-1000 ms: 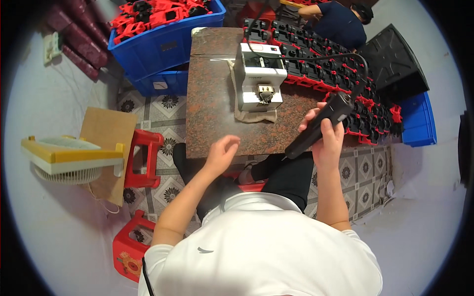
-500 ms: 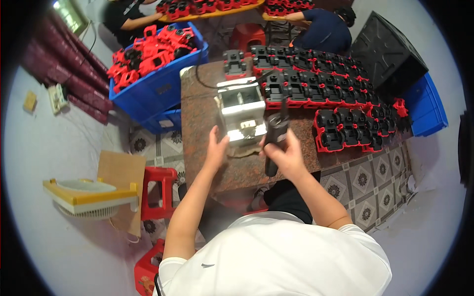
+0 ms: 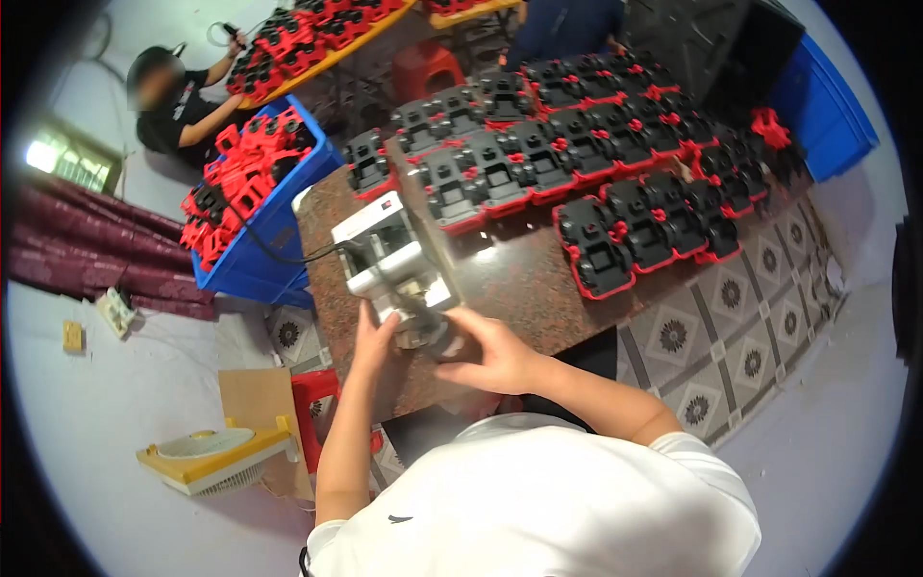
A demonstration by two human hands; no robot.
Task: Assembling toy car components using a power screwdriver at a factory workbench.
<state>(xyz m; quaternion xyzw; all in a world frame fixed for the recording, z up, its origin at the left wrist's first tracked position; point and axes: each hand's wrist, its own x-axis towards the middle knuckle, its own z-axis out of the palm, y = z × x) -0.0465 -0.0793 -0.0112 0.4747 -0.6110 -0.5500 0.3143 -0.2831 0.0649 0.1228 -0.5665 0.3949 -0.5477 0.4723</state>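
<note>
A silver box-shaped device (image 3: pixel 399 258) with an opening in its top stands near the left end of the brown speckled table (image 3: pixel 519 322). My right hand (image 3: pixel 495 354) wraps round a dark cylindrical electric screwdriver (image 3: pixel 437 338), smeared by motion, whose far end is at the device's near side. My left hand (image 3: pixel 370 341) is at the device's near left corner, thumb and forefinger apart; its other fingers are hidden. A black cord (image 3: pixel 288 258) runs leftward from the device. To the right lie rows of black-and-red toy car chassis (image 3: pixel 586 144).
A blue crate (image 3: pixel 279 231) heaped with red plastic parts stands at the table's left. Another blue crate (image 3: pixel 832 111) and a black bin (image 3: pixel 697 48) are at the back right. Beyond, two people work at yellow-edged tables (image 3: pixel 336 56). A yellow-and-white fan (image 3: pixel 212 452) is at left.
My view has swung right, shifting the scene leftward. The screwdriver went from held upright beside the device to its near side, pointing into it. My left hand has closed in on the device's corner.
</note>
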